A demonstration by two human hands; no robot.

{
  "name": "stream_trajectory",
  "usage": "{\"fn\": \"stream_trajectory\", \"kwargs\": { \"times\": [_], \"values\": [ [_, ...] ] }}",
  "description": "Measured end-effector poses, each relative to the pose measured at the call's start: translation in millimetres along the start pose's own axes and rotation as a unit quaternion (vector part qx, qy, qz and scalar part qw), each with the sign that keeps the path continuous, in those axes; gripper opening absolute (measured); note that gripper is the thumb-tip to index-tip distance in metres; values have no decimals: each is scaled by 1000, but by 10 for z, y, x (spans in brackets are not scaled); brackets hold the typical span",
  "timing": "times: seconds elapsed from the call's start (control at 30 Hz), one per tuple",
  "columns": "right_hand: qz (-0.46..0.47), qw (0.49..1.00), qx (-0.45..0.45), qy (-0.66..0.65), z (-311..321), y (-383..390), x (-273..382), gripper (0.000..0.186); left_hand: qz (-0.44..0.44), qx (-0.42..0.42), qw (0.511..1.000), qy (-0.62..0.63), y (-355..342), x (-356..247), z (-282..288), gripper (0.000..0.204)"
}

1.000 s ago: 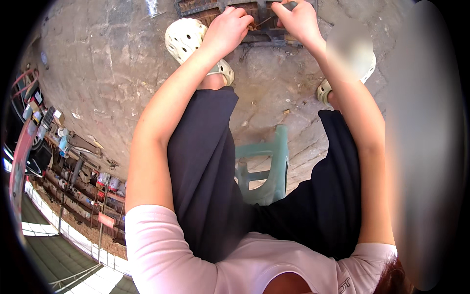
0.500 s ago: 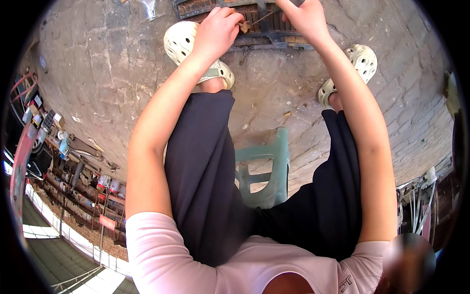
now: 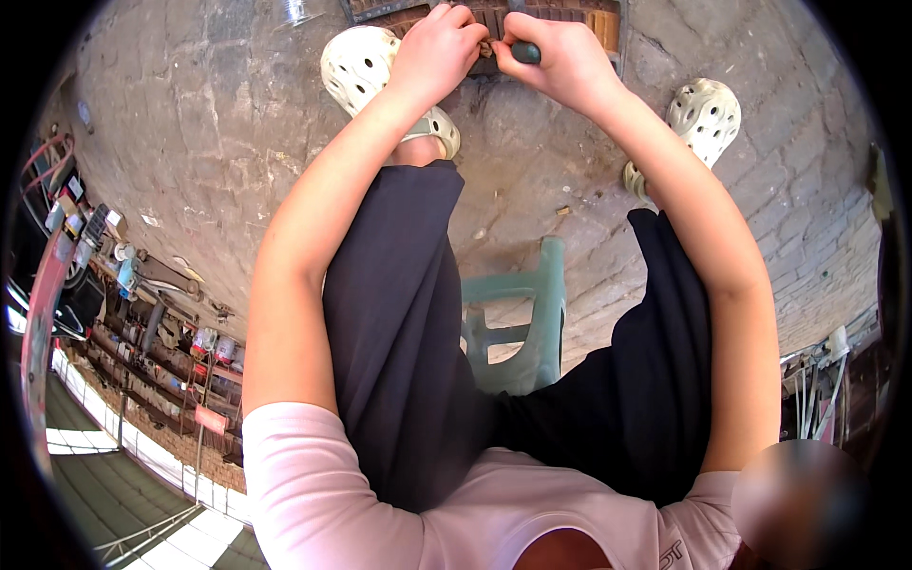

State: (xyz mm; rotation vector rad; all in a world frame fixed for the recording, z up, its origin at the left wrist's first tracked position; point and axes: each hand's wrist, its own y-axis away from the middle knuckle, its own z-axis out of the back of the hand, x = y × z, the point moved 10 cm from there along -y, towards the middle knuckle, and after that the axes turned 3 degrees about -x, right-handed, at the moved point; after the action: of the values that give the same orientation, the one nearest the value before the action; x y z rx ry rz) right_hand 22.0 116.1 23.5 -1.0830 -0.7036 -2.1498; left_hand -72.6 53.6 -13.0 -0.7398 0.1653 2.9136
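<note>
At the top, a dark ribbed panel (image 3: 598, 27) with rusty-brown inner sections lies on the floor. My left hand (image 3: 437, 52) is curled at its near side, fingers closed on a small brown piece (image 3: 485, 49) too small to make out clearly. My right hand (image 3: 560, 62) grips the dark green handle (image 3: 527, 53) of a tool, close beside my left fingertips; the tool's working end is hidden. My feet, in cream perforated clogs (image 3: 353, 66), are spread either side below the panel, partly behind my forearms.
I sit above worn grey paving (image 3: 532, 161), with a green plastic stool (image 3: 546, 294) between my dark-trousered legs. Cluttered shelving (image 3: 171, 313) and a red metal bar (image 3: 43, 304) run along the left. White rods (image 3: 812, 389) lean at the right. A clear plastic object (image 3: 294, 9) lies near the panel.
Since half a second ago, my right hand has moved down and left toward my left hand, and the green handle now shows. My left hand has shifted slightly up and right.
</note>
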Motion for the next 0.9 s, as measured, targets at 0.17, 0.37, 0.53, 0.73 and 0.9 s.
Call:
{"fn": "stream_trajectory", "kwargs": {
  "times": [0.17, 0.37, 0.53, 0.73, 0.9],
  "values": [
    [-302, 926, -81, -212, -120, 229, -887, 25, 24, 28, 999, 8, -32, 53, -68, 15],
    [-95, 994, -58, -7, 26, 126, -295, 24, 18, 32, 999, 29, 20, 117, -5, 18],
    [13, 992, -77, 99, -42, 55, 117, 26, 18, 38, 998, 38, -36, 75, -15, 17],
    [-286, 921, -110, -240, -98, 354, -613, 26, 23, 45, 999, 21, -19, 130, -81, 15],
    [-441, 753, -170, -458, -354, 759, -1155, 26, 0, 44, 998, 38, -30, 122, -70, 15]
  ]
}}
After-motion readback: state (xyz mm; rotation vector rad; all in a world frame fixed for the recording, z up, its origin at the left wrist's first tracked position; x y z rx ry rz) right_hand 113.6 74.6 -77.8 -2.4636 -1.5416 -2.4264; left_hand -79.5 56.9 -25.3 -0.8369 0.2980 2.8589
